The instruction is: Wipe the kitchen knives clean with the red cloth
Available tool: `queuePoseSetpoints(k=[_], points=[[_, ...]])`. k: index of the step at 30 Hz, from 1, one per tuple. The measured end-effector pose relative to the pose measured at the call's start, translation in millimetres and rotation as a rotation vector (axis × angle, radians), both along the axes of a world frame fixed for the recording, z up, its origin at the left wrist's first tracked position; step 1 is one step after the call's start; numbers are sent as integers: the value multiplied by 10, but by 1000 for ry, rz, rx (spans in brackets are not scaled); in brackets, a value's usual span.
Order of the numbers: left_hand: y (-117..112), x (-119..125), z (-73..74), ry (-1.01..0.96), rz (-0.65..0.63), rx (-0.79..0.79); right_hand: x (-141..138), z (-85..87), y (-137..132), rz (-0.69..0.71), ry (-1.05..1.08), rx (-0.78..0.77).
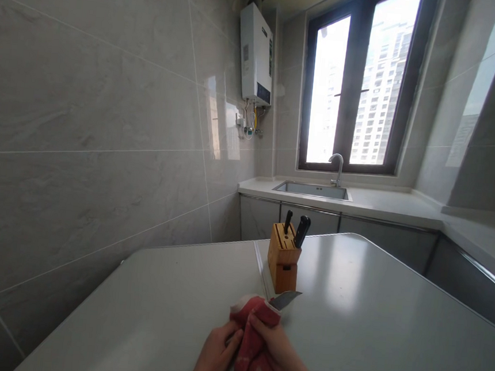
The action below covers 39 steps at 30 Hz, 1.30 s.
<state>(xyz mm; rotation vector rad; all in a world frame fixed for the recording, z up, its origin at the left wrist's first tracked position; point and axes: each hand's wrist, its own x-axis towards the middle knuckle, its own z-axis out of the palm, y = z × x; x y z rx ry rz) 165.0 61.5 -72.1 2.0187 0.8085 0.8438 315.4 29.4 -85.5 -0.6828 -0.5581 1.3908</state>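
Note:
A knife (287,298) shows only its bare metal blade end, which points to the upper right above the table. The rest of it is covered by a red cloth (253,359) with pale patches and a whitish edge. My left hand (216,350) is closed at the cloth's left side, in line with the blade; fingers and cloth hide the handle. My right hand (275,341) grips the cloth around the blade, thumb on top, and part of the cloth hangs down between both hands. Just beyond the blade stands a wooden knife block (283,255) with two black-handled tools in it.
The light table (168,294) has a seam down its middle and a metal edge. Behind it runs a white counter (385,200) with a sink (312,189) and a faucet (339,169) under a window. A water heater (256,56) hangs in the corner beside the tiled left wall.

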Motion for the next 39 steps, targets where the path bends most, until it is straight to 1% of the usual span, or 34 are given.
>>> queuePoseSetpoints(k=[4, 7, 12, 16, 18, 24, 29, 32, 35, 39], points=[[29, 2, -59, 40, 46, 19, 17, -1, -32, -13, -161, 27], [44, 0, -90, 67, 64, 40, 30, 19, -45, -10, -237, 46], [24, -5, -74, 61, 67, 41, 21, 61, -70, -6, -283, 33], [9, 0, -49, 27, 33, 23, -12, 53, -50, -48, -308, 23], [11, 3, -47, 16, 28, 25, -30, 29, -19, -68, -305, 9], [-13, -10, -17, 34, 20, 40, -52, -34, 26, -60, -261, 18], [-25, -3, 21, 12, 14, 39, -35, -14, 2, 13, -182, 20], [9, 11, -1, 0, 54, 38, -35, 20, 12, 18, -129, 6], [47, 18, -36, 19, 102, 69, -40, 52, 31, 21, -87, -21], [58, 22, -39, 56, 127, 112, -38, 60, 39, 10, -68, -31]])
